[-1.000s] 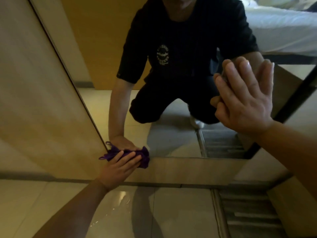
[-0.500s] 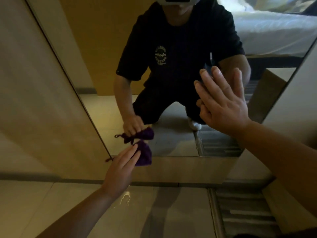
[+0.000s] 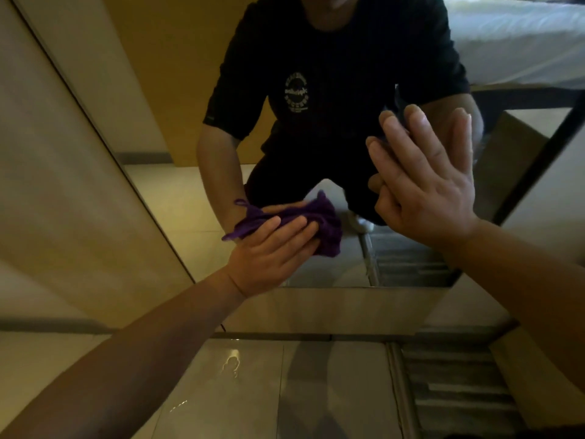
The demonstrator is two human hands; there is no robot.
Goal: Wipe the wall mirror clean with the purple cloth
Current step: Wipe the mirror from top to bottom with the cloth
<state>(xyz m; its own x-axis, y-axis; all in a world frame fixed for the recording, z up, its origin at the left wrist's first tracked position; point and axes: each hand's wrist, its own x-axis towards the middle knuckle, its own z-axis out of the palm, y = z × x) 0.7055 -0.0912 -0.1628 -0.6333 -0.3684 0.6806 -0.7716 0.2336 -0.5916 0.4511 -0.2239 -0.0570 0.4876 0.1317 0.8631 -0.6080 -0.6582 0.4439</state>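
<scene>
Wall panel [image 3: 63,172], one, beige, flanking the glass on the left. Left hand [image 3: 269,251], one, fingers laid flat and closed over the purple cloth [image 3: 319,226], pinning it bunched against the lower part of the wall mirror [image 3: 177,198]; judged to be held so that palm pressure carries through the fabric onto the glass. Purple cloth, one, crumpled, a loose loop trailing at its left end; the mirror shows its reflected double touching it. Wall mirror, one, dark-edged, its bottom edge just below the cloth and near the floor [image 3: 221,391]. Right hand [image 3: 430,188], one, spread wide and empty, fingers up, palm flat on the glass right of the cloth; probably a brace to steady the crouched body while the other hand wipes. Hands counted: two. Floor, tiled, glossy, bearing one small bright glint.
</scene>
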